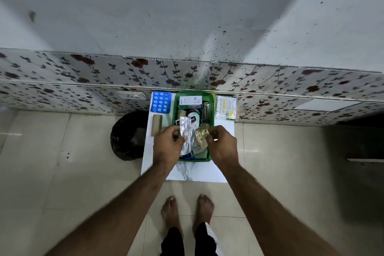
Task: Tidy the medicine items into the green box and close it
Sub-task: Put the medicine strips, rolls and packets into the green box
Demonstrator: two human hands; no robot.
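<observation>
- Green box (176, 108) sits open on the small white table (199, 172), pushed up against the floral-tiled wall (83, 72). I see no lid anywhere in view.
- Box is already well filled: a white carton (190, 100) at the far end, a pale green bottle (194, 119) mid-box, other packs beneath that I cannot make out.
- My left hand (167, 145) pinches a silver foil blister strip (185, 131) over the near half of the box; fingers closed on its edge.
- My right hand (222, 144) holds a small yellowish crumpled sachet (202, 134), also above the box. Both items appear lifted, not yet laid down, though blur makes contact with the contents hard to tell.
- Remaining outside on the table: a blue tablet blister card (161, 102) at far left, a tan roll (156, 125) just in front of it, and a clear packet with a yellow-green label (225, 107) on the right of the box.
- Judgement: roughly past halfway. Left to do: drop the two held items, collect the three outliers, then find and fit the closure.
- A dark bin bag (126, 135) stands on the floor left of the table; not part of the task.
</observation>
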